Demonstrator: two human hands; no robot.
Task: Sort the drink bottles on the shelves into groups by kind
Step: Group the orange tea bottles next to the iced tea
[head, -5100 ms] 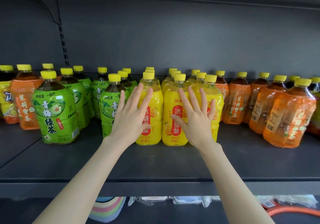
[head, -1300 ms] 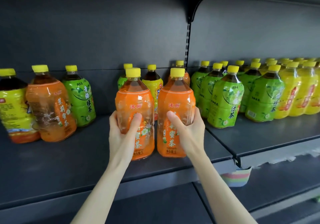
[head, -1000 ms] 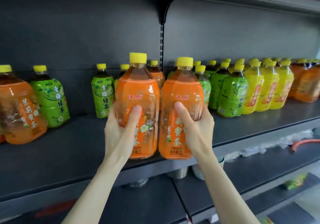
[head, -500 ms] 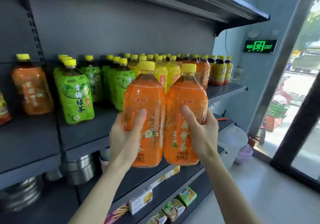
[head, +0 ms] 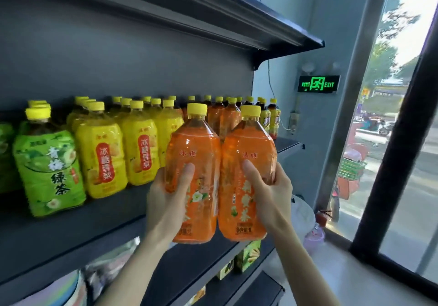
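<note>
While you stand at the shelf [head: 71, 232], your left hand [head: 166, 201] grips one orange bottle [head: 193, 163] and your right hand [head: 272, 194] grips a second orange bottle [head: 248, 163], fingers curled round each; both are held upright, touching, off the shelf beside the yellow bottles [head: 139, 149].

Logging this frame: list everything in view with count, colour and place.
held orange bottles: two, orange, yellow caps, before the shelf, one per hand
yellow bottles: several rows, yellow, mid shelf
green bottles: at least two, green, shelf left
shelved orange bottles: several, orange, behind the held pair
dark bottles: a few, dark with yellow labels, shelf's right end
shelf: one, dark grey, under the bottles
exit sign: one, green, wall at right
left hand: one, grips the left held bottle
right hand: one, grips the right held bottle
</note>
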